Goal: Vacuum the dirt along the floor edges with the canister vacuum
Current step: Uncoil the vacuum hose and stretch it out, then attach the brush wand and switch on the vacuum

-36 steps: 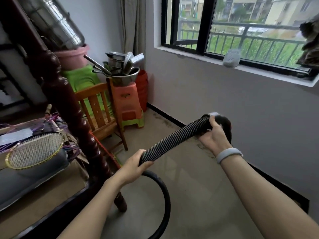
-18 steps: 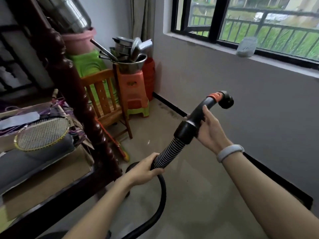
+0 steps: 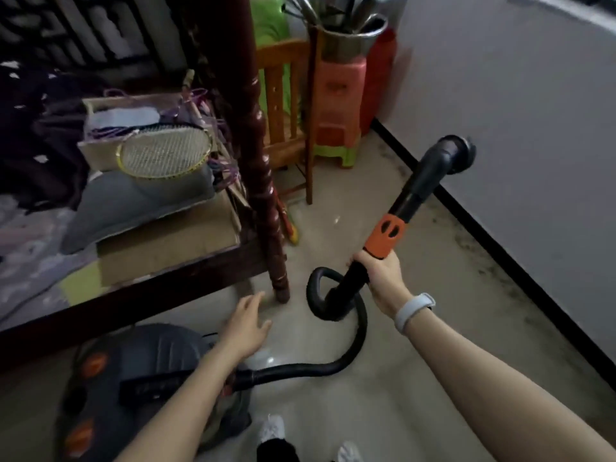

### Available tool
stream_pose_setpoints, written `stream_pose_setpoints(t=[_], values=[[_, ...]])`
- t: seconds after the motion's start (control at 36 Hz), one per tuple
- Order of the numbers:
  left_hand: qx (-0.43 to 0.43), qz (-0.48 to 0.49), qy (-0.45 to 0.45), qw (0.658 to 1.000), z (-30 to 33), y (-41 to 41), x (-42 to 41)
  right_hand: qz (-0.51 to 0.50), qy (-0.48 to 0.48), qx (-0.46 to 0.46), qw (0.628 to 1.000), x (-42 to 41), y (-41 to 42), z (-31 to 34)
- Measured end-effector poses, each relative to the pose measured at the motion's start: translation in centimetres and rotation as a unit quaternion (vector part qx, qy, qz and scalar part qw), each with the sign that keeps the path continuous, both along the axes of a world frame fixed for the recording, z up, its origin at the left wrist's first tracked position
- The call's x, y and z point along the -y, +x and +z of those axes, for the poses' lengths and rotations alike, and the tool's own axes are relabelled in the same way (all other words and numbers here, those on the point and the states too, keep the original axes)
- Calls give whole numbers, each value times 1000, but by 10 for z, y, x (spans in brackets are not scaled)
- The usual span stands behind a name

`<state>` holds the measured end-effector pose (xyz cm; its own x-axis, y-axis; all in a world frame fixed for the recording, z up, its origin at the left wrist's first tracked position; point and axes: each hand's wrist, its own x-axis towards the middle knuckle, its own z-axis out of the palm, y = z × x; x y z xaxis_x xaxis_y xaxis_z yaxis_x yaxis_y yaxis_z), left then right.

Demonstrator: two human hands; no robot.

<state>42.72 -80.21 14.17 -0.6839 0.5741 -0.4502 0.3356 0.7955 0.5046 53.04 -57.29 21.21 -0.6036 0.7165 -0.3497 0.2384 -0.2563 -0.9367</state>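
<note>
**Head view: getting the nozzle down to the dirty edge**

Head camera is looking down our arms, and nearest to us the canister vacuum (image 3: 146, 388) is sitting on the floor below our left forearm. Our left hand (image 3: 245, 323) is hanging free above the canister, fingers spread and relaxed, holding nothing, reaching toward the foot of the dark bedpost (image 3: 263, 181).

Out of the canister the hose (image 3: 300, 370) is running forward and curling into a loop just below our grip. Our right hand (image 3: 380, 278) is wrapping its fingers firmly round the black handle, right under the orange collar (image 3: 383, 236), with the wrist turned so the wand is pointing up and away from us. Beyond the grip the wand is ending in the bent nozzle (image 3: 446, 155), which is hovering in the air near the grey wall (image 3: 520, 135), not on the floor.

Past the grip and to its right, we are seeing dark dirt (image 3: 466, 241) speckling the floor along the black skirting (image 3: 500, 255). We are judging that the good move is tipping the right wrist forward to lower the nozzle mouth flat onto that strip, then drawing it slowly along the skirting. Freeing the hose loop first, with the idle left hand, should be keeping the wand from tugging back.
</note>
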Motion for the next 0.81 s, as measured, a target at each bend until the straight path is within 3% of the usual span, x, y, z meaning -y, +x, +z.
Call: stream_pose_setpoints(t=[0.08,0.25,0.42,0.56,0.67,0.81], values=[[-8,53,-21,998,-14,-6,47,78,53,68,993,34,-8,-28],[-9,165,-37,986,-47,-18,130,244,65,133,958,99,-20,-72],[-50,240,-37,969,-75,-24,183,436,70,197,875,160,-27,-114],[-120,274,-32,954,-96,-31,225,490,104,216,838,192,-41,-141],[-156,316,-23,936,-111,-35,253,506,108,203,831,214,-65,-151],[-154,339,-13,928,-136,-38,286,453,51,162,875,244,-95,-163]])
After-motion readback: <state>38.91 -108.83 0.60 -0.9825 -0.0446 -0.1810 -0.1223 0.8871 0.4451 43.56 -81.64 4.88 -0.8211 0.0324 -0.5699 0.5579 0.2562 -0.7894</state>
